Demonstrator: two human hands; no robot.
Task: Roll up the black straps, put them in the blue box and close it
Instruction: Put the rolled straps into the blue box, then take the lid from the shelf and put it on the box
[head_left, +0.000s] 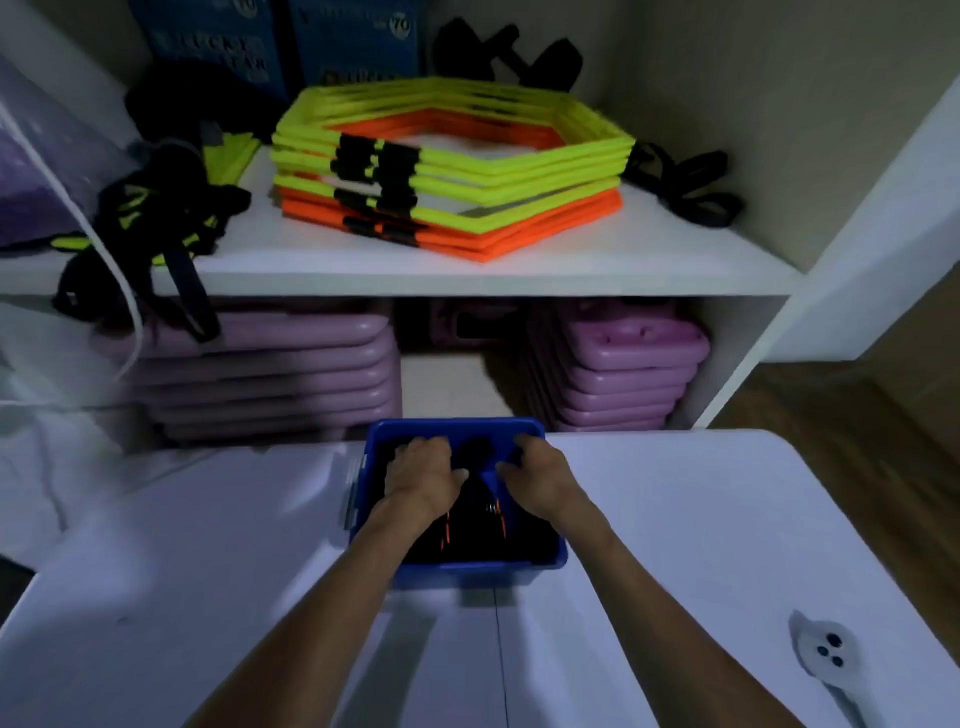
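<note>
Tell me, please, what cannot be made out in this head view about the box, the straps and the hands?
- Black straps: rolled or loose unclear; dark, partly under both hands.
- Left hand and right hand: grip unclear; fingertips hidden in the blue box.
- Box lid: none identifiable in the head view.
- Shelf cartons: print blurred, cut by the top edge.

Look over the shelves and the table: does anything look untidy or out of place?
Yes. On the upper shelf, a black and yellow tangle of straps spills over the front edge and dangles down. The hexagon rings are stacked unevenly.
</note>
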